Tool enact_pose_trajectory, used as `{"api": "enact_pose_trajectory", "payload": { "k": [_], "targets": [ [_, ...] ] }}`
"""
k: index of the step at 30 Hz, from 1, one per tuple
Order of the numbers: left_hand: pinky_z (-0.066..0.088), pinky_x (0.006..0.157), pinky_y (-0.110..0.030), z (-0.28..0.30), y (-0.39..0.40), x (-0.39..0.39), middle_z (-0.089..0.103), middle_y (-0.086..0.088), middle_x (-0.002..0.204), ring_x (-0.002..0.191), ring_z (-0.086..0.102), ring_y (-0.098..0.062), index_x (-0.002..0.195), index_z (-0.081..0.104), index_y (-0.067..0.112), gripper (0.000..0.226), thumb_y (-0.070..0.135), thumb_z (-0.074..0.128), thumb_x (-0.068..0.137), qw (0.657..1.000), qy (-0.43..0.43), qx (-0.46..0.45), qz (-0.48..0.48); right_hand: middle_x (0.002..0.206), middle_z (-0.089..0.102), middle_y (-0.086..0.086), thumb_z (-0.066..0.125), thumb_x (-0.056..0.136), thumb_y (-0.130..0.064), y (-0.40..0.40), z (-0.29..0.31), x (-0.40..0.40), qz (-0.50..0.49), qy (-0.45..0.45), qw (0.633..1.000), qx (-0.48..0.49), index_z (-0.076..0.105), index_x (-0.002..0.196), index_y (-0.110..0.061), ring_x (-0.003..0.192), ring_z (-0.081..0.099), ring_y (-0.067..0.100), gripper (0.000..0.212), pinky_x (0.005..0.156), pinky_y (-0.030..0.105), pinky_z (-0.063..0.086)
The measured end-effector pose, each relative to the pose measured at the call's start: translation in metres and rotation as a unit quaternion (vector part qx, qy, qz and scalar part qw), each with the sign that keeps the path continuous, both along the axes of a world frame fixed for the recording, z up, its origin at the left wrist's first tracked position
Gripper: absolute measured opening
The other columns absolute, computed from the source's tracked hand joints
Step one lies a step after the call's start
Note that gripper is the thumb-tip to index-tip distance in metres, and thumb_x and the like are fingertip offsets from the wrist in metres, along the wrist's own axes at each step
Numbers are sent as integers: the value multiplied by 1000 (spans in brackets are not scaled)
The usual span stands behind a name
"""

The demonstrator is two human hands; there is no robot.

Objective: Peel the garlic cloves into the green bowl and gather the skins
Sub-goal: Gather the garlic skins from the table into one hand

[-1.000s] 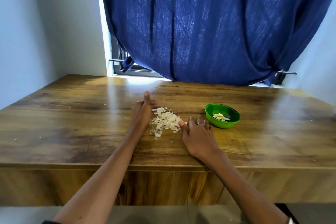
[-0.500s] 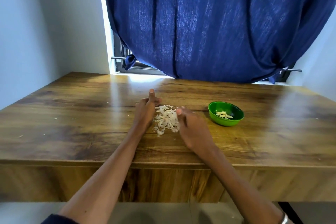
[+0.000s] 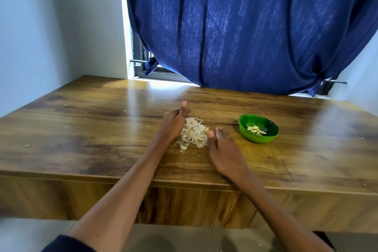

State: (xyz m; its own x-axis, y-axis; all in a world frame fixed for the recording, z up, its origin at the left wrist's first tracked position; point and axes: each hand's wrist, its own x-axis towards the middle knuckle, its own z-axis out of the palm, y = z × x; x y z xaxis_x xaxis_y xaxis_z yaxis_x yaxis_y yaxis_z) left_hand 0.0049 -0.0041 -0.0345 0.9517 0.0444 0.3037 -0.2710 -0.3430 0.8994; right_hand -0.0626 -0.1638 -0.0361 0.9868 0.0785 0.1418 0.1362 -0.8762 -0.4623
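Note:
A heap of pale garlic skins (image 3: pixel 194 133) lies on the wooden table (image 3: pixel 102 129) between my two hands. My left hand (image 3: pixel 173 124) stands on its edge against the heap's left side, thumb pointing up, fingers fairly straight. My right hand (image 3: pixel 222 147) rests on the table at the heap's right side, its thumb and fingers touching the skins; it holds nothing. To the right stands the green bowl (image 3: pixel 272 136) with several peeled garlic cloves (image 3: pixel 256 129) inside.
A dark blue curtain (image 3: pixel 245 26) hangs behind the table over a window. Small skin flecks (image 3: pixel 26 145) lie scattered on the left part of the table. The table's front edge runs just under my forearms.
My right hand swept left toward the heap, pressing the skins into a tighter pile against my left hand, and has since drawn back slightly. The left hand stayed in place.

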Motion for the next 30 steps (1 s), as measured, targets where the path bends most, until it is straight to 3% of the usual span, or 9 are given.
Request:
{"api": "enact_pose_trajectory", "payload": {
  "k": [1,3,5,8,10,14,17,22,30],
  "targets": [
    [34,99,-28,0,0,0,63,-13,137,132,54,-25,130,67,12,61,48,23,108,1000,1,6,-5,166,21,13,14,105,-54,9,-4,1,-2,16,1000,-10,14,159,-5,153,20,29,74,124,39,25],
    [33,99,-21,-3,1,4,65,-12,134,129,56,-24,130,68,13,61,48,23,108,1000,1,2,-8,168,6,15,10,104,-58,27,-8,10,-3,34,999,14,2,160,-4,156,3,29,78,127,43,5],
    [37,104,-14,-6,1,7,70,-11,127,121,63,-20,125,71,12,60,48,26,109,1000,-5,-25,-13,168,7,16,11,104,-58,43,-8,20,-2,37,997,70,-1,160,-4,156,4,29,78,127,44,6],
    [48,108,-46,-7,4,12,72,-12,121,114,68,-22,113,74,17,59,54,29,106,994,1,-105,0,167,16,18,10,97,-66,53,-2,32,-13,30,980,195,-1,160,-8,153,19,34,86,124,50,21],
    [52,102,-53,-5,7,12,74,-13,115,109,70,-26,100,74,24,58,59,29,104,984,11,-177,27,166,17,18,8,90,-73,42,5,34,-20,27,975,220,-2,161,-11,152,23,35,94,123,51,22],
    [51,103,-48,-4,14,17,72,-17,118,112,68,-23,97,73,20,66,58,20,105,969,29,-240,40,167,-18,8,30,78,-88,17,-4,9,31,17,995,92,-21,158,-22,155,-10,29,116,124,48,1],
    [53,97,-39,-7,13,21,73,-15,115,108,69,-21,102,74,17,70,60,19,105,973,33,-226,31,163,-31,9,46,70,-94,22,-16,0,70,7,997,-11,-36,150,-26,152,-20,31,133,122,48,-6],
    [52,99,-37,-9,14,29,74,-16,114,105,71,-18,97,76,20,60,50,26,109,970,58,-235,34,162,-33,13,43,71,-95,43,-18,32,66,1,997,-27,-38,149,-25,152,-23,34,133,124,56,-5],
    [52,101,-36,-5,14,21,72,-17,119,111,69,-21,105,75,15,72,60,19,105,962,51,-266,27,163,-29,13,49,80,-85,44,-12,72,35,-14,999,-26,-29,155,-26,153,-14,39,123,124,60,5]
  ]
}}
